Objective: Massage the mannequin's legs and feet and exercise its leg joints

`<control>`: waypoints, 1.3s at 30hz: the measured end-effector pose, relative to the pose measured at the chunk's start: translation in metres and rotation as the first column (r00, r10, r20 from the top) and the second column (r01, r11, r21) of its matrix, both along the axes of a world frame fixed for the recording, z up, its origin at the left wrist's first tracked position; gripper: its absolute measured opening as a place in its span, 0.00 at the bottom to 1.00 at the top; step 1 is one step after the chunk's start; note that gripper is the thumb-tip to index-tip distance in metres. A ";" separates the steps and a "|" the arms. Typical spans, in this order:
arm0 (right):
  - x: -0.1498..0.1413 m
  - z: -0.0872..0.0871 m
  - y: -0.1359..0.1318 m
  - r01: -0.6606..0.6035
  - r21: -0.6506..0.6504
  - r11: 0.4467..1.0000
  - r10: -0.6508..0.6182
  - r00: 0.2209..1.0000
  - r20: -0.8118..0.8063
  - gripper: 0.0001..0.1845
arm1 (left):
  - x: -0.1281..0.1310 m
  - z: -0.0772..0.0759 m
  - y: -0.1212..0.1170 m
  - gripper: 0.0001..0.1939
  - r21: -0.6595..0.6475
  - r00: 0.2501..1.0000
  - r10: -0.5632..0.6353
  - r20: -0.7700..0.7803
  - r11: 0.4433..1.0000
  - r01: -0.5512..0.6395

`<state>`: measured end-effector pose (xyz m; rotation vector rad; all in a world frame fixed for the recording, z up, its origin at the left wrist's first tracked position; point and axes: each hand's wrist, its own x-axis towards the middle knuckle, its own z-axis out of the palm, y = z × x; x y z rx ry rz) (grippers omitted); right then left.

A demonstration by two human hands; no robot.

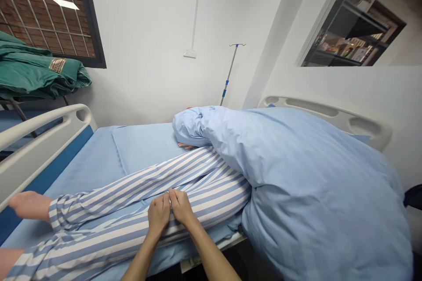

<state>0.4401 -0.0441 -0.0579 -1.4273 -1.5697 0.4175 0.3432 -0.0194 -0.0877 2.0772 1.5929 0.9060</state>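
My left hand (158,213) and my right hand (180,205) are side by side, thumbs almost touching, on the near leg of a person lying on the bed. Both hands are closed, fingers curled down. Their fingertips are hidden, so whether they pinch the cloth cannot be seen. Under them are blue-and-white striped trousers (217,193). Two bare feet stick out at the left, the far foot (31,205) showing more fully. A puffy light-blue quilt (296,175) covers the upper body. Some fingers of the lying person (186,145) peek out from its edge.
A pale footboard (46,125) closes the bed at the left, a headboard (329,112) at the right. Behind the bed stands an IV pole (230,72). Green folded cloth (36,70) lies beyond the footboard. The quilt hangs over the near bed edge.
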 end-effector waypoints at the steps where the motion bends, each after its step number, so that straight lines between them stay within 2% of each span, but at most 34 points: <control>1: 0.001 -0.002 0.000 0.000 -0.012 1.000 0.000 1.000 -0.014 0.26 | 0.000 0.000 0.000 0.19 -0.004 1.000 -0.009 -0.009 1.000 0.009; 5: 0.002 -0.008 0.001 -0.014 -0.024 1.000 0.012 0.997 -0.073 0.25 | 0.001 0.007 -0.002 0.21 -0.071 0.995 0.004 0.104 0.997 0.003; 8: 0.005 -0.008 0.001 0.015 -0.013 1.000 -0.017 0.986 -0.165 0.26 | 0.008 0.018 -0.002 0.22 -0.150 0.959 0.024 0.283 0.989 0.019; 10: 0.007 -0.007 0.002 0.025 0.003 1.000 -0.024 0.972 -0.234 0.26 | 0.017 0.027 -0.001 0.23 -0.215 0.889 0.065 0.453 0.976 0.038; 12: 0.008 -0.007 0.002 0.028 0.016 0.999 -0.022 0.954 -0.299 0.26 | 0.029 0.033 -0.002 0.23 -0.266 0.784 0.129 0.608 0.963 0.048; 14: 0.009 -0.007 0.002 0.040 0.021 0.999 -0.031 0.938 -0.346 0.25 | 0.038 0.033 -0.004 0.22 -0.288 0.716 0.192 0.671 0.958 0.013; 15: 0.010 -0.007 0.002 0.054 0.021 0.998 -0.043 0.932 -0.361 0.25 | 0.041 0.032 -0.005 0.22 -0.278 0.719 0.204 0.664 0.960 -0.015; 17: 0.010 -0.008 0.002 0.083 0.016 0.996 -0.071 0.922 -0.381 0.22 | 0.043 0.026 -0.008 0.21 -0.211 0.789 0.167 0.592 0.976 -0.048; 19: 0.009 -0.009 0.002 0.109 0.007 0.994 -0.098 0.914 -0.394 0.21 | 0.043 0.020 -0.009 0.19 -0.142 0.860 0.108 0.498 0.989 -0.042; 21: 0.009 -0.010 0.002 0.121 0.000 0.993 -0.111 0.912 -0.395 0.20 | 0.042 0.016 -0.010 0.19 -0.116 0.892 0.081 0.445 0.993 -0.032; 26: 0.011 -0.007 0.005 0.096 -0.036 0.995 -0.102 0.936 -0.336 0.21 | 0.041 0.016 -0.009 0.21 -0.121 0.907 0.093 0.411 0.992 -0.047; 29: 0.019 0.007 0.005 0.094 -0.060 0.994 -0.105 0.974 -0.203 0.24 | 0.042 0.017 -0.009 0.21 -0.153 0.913 0.096 0.397 0.988 -0.038; 33: 0.034 0.021 0.005 0.089 -0.024 0.996 -0.090 0.995 -0.037 0.25 | 0.043 0.015 -0.009 0.21 -0.153 0.917 0.070 0.393 0.988 -0.010; 39: 0.042 0.000 0.005 0.165 -0.016 0.986 -0.163 0.982 0.100 0.24 | 0.048 0.013 -0.008 0.21 -0.151 0.914 0.130 0.383 0.986 -0.077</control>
